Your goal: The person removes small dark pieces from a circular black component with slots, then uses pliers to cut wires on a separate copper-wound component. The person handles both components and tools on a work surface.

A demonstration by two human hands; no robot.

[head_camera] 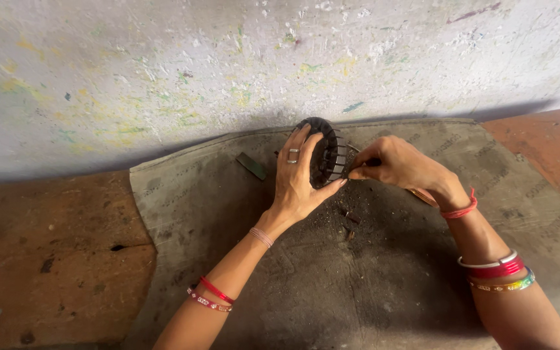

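My left hand [298,178] grips a round dark slotted metal core [329,154], held upright on its edge above a grey mat [228,214]. A ring sits on one finger of that hand. My right hand [393,163] is pinched on a small thin piece at the core's right side, touching its slots. What exactly the fingertips pinch is too small to tell. Red bangles and threads are on both wrists.
A small dark green strip [253,166] lies on the mat left of the core. Small dark bits [348,223] are scattered on the mat below the hands. A paint-spattered wall [228,71] rises just behind. Brown floor [46,259] lies to the left.
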